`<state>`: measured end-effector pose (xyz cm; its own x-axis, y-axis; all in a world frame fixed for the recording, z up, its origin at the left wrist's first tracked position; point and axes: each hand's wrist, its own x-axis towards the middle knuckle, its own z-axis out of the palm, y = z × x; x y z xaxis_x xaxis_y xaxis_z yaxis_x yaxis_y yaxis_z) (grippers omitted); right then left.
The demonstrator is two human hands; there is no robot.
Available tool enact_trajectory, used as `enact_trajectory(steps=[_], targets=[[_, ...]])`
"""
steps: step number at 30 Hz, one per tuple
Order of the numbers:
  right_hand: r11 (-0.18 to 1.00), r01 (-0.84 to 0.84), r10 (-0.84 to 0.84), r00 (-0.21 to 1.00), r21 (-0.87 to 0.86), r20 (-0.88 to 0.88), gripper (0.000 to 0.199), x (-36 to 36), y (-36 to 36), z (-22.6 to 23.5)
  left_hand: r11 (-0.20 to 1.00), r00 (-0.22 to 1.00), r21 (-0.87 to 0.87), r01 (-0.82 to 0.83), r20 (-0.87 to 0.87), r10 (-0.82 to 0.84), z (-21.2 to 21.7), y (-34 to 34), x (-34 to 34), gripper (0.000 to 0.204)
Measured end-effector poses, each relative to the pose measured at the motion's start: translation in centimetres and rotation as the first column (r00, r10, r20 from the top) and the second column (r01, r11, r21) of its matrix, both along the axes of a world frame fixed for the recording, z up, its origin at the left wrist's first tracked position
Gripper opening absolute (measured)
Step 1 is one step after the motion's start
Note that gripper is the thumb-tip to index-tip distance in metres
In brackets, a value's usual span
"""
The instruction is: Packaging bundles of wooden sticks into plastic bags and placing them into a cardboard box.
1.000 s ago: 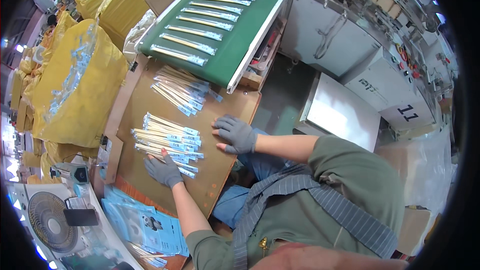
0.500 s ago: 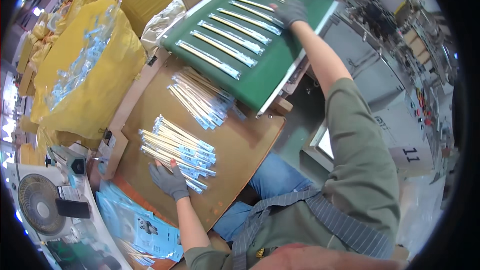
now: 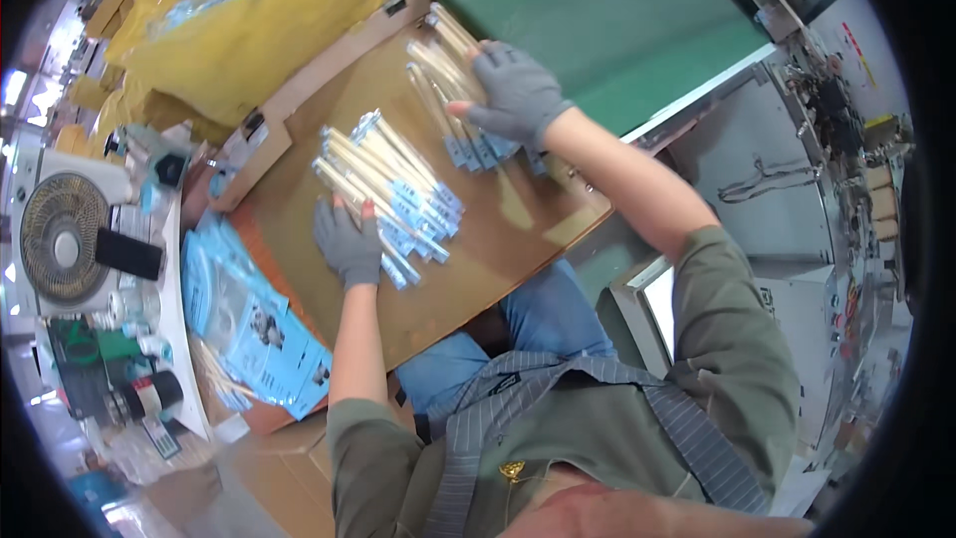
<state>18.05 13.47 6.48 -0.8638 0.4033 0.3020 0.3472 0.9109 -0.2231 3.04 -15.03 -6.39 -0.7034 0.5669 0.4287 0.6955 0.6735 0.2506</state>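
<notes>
Two heaps of plastic-wrapped chopsticks with blue ends lie on the brown tabletop. My left hand (image 3: 349, 242), in a grey glove with bare fingertips, rests along the left side of the nearer heap of chopsticks (image 3: 383, 179). Its fingers are extended against the packets, not wrapped round them. My right hand (image 3: 516, 95), gloved the same way, reaches over the farther heap of chopsticks (image 3: 443, 70) beside the belt's near end. Thumb and fingers are spread, with the palm down over the packets. Part of that heap is hidden beneath this hand.
A green conveyor belt (image 3: 617, 30) runs off at the far right. Left of the brown tabletop (image 3: 468, 269) are blue printed bags (image 3: 269, 339), a fan (image 3: 66, 239) and a dark phone (image 3: 129, 254). A big yellow sack (image 3: 249, 40) stands beyond the low wooden edge.
My right hand has come back from the belt to the farther heap, and the row of wrapped chopsticks no longer shows on the belt. The left hand stays by the nearer heap; the view has shifted.
</notes>
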Motion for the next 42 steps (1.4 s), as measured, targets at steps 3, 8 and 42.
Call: enact_trajectory(steps=[3, 8, 42], targets=[[0.959, 0.212, -0.195, 0.975, -0.189, 0.104, 0.079, -5.6, -1.7, -3.8, 0.999, 0.988, 0.023, -0.044, 0.151, 0.040, 0.2, 1.5, 0.5, 0.056], [0.592, 0.562, -0.563, 0.801, -0.577, 0.203, 0.082, -8.4, 0.7, -7.8, 0.647, 0.292, 0.611, -0.457, 0.790, -0.539, 2.1, 5.0, -0.4, 0.075], [-0.138, -0.380, -0.051, 0.925, -0.915, -0.376, 0.076, 5.3, -24.0, 4.6, 0.680, 0.401, 0.704, 0.205, 0.573, -0.715, 12.2, -7.3, 10.3, 0.045]])
